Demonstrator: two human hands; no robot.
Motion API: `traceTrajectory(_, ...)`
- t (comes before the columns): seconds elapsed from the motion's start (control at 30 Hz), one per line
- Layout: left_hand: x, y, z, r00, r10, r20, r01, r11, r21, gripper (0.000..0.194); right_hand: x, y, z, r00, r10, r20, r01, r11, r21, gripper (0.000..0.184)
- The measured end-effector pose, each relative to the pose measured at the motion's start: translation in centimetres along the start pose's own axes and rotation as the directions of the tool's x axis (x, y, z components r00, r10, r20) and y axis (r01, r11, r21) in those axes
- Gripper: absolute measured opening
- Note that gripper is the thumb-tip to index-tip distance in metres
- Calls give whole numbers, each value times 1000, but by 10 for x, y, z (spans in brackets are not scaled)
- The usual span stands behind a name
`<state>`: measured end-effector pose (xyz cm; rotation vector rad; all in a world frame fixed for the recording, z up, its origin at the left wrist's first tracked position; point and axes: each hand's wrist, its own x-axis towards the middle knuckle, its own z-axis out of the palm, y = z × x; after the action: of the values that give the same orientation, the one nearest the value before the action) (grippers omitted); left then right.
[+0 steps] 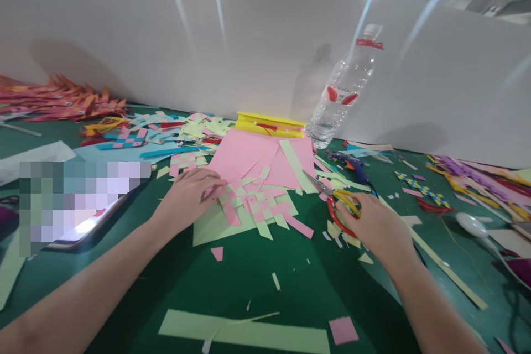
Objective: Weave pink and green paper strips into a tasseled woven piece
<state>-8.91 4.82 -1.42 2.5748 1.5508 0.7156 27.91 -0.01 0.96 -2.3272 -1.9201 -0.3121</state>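
Here, right hand [377, 221] grips scissors [329, 192], left hand [191, 191] touches woven paper [261, 207], pinch unclear, bottle label [341, 96] illegible.

no word, brand or number can be read. the clear bottle [360, 69] bears a white label [342, 96] with two red, leaf-like shapes; the dark print-like marks between and above them are too small to make out. well to the left of the bottle, coarse blocks over a device's lit screen [103, 193] hide any writing there.
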Motion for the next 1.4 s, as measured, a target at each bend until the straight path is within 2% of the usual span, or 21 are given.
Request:
traceTrajectory(0.07, 0, 0, 0, 1000, 10, 1, -10, 1000, -4, 39, 2, 7, 1, 989, -40, -142, 42, 999, 16, 45)
traceTrajectory(0.13, 1, 0, 0, 1000, 27, 9, -27, 1000, -5, 38, 6, 14, 3, 953, -81, -291, 96, 995, 38, 42)
traceTrajectory(0.23, 1, 1, 4, 997, 61, 43, -60, 998, -19, 35, 10, 20, 6, 861, -164, -482, 235, 968, 91, 33)
traceTrajectory(0.3, 0, 1, 6, 995, 68, 66, -67, 997, -29, 33, 9, 16, 6, 799, -236, -554, 375, 914, 152, 27)
traceTrajectory(0.37, 0, 1, 8, 995, 61, 81, -59, 998, -31, 32, 4, 6, 6, 760, -353, -546, 534, 818, 215, 21)
traceTrajectory(0.4, 0, 0, 8, 995, 55, 86, -53, 998, -29, 32, 0, 0, 5, 741, -438, -508, 611, 755, 240, 19)
traceTrajectory(0.43, 0, -1, 8, 995, 49, 90, -47, 999, -28, 33, -4, -7, 4, 704, -540, -461, 686, 686, 243, 18)
traceTrajectory(0.5, 0, -3, 9, 995, 38, 97, -35, 999, -25, 33, -12, -19, 2, 642, -678, -356, 766, 588, 261, 19)
traceTrajectory(0.6, 0, -5, 9, 994, 23, 108, -20, 999, -26, 33, -19, -28, 0, 589, -775, -232, 804, 529, 272, 22)
traceTrajectory(0.67, 0, -6, 8, 993, 18, 114, -15, 999, -32, 34, -18, -28, 0, 573, -798, -187, 814, 527, 246, 23)
traceTrajectory(0.73, 1, -7, 8, 993, 16, 118, -12, 999, -39, 36, -15, -24, 3, 579, -792, -193, 814, 548, 195, 25)
traceTrajectory(0.93, 2, -7, 6, 992, 26, 123, -24, 1000, -20, 37, -7, -14, 11, 671, -660, -339, 707, 707, 24, 23)
traceTrajectory(1.03, 1, -2, 2, 994, 26, 103, -26, 1000, -5, 37, -10, -18, 10, 681, -569, -461, 651, 759, 24, 21)
traceTrajectory(1.13, 0, 6, -1, 994, 47, 96, -48, 999, 10, 38, -16, -28, 5, 647, -561, -516, 701, 704, 113, 18)
traceTrajectory(1.27, -1, 10, 1, 991, 59, 119, -66, 996, 55, 43, -25, -41, 1, 587, -719, -372, 809, 542, 229, 21)
traceTrajectory(1.33, -2, 6, 4, 990, 55, 131, -67, 994, 86, 46, -27, -43, 3, 561, -765, -317, 827, 501, 253, 26)
traceTrajectory(1.4, -2, 3, 6, 987, 51, 150, -67, 992, 106, 46, -27, -44, 5, 555, -776, -299, 830, 491, 267, 28)
